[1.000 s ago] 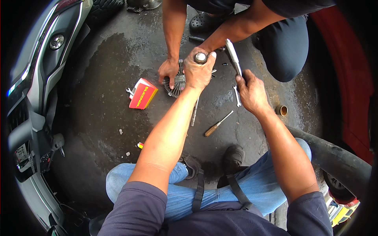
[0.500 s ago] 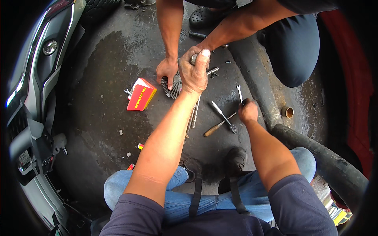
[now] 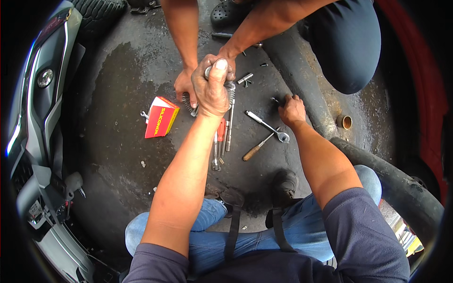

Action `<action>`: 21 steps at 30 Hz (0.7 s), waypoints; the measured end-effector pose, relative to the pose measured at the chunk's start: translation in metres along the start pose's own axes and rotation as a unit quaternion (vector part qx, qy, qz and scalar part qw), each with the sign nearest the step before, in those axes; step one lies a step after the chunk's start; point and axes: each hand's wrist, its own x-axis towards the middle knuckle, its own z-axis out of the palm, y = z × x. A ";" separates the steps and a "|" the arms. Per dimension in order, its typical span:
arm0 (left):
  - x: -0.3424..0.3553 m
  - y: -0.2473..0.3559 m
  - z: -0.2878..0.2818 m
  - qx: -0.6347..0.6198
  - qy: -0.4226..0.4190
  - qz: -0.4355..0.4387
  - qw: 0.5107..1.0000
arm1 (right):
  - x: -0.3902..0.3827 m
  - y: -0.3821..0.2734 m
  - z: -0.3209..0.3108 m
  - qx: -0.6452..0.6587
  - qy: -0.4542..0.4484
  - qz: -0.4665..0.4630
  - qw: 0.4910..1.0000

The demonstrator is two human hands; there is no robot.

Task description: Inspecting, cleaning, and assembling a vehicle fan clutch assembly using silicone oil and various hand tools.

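My left hand [image 3: 211,89] is closed in a fist, thumb up, around something with a rounded metal end; the rest of it is hidden. Directly beneath is a finned metal part [image 3: 230,89], mostly covered. A co-worker's hand [image 3: 185,86] grips its left side, and their other hand [image 3: 229,57] is just behind my fist. Low over the floor on the right, my right hand [image 3: 293,112] has its fingers curled, a small wrench's metal end [image 3: 275,99] showing at the fingertips. Nearer me, a ratchet [image 3: 265,126] lies across a wooden-handled tool [image 3: 252,152].
A red and yellow box [image 3: 162,117] stands left with a wrench end [image 3: 144,114] beside it. Several long tools [image 3: 228,134] lie below my left wrist. A thick dark pipe [image 3: 325,113] and a brass ring [image 3: 344,122] are to the right. Vehicle bodywork [image 3: 47,94] lines the left.
The view has shifted slightly. My right hand has moved farther away, and the wrench that stuck out from it is now mostly hidden. The ratchet lies at a different angle. My left fist stays closed.
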 end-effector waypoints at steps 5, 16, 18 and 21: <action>0.001 0.002 0.003 0.001 0.005 -0.007 1.000 | 0.040 -0.051 -0.024 0.082 -0.128 -0.122 0.981; -0.002 -0.002 -0.002 0.063 0.001 0.006 0.998 | 0.091 -0.097 -0.064 -0.065 -0.189 -0.399 0.895; -0.003 -0.002 -0.002 0.071 0.006 0.006 0.997 | 0.096 -0.102 -0.064 -0.061 -0.183 -0.429 0.883; -0.004 -0.003 -0.006 0.077 0.006 0.010 0.997 | 0.101 -0.109 -0.064 -0.078 -0.173 -0.463 0.866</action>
